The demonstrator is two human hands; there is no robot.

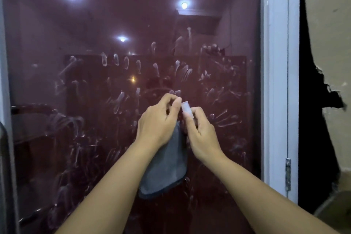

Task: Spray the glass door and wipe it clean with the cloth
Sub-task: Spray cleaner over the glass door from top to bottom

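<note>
- Smeared glass door (95,100) fills the view, its white frame (275,81) to the right.
- Left hand (157,119) holds the grey cloth (165,167), hanging below it.
- Right hand (201,133) grips a small upright spray bottle (186,107), touching the left fingertips; judged nearer for spraying.

spray bottle (187,109): only pale cap shows, body hidden in right hand (202,133) | cloth (167,165): top hidden behind left hand (158,119) | glass door (95,119): cut off top, bottom, left
</note>
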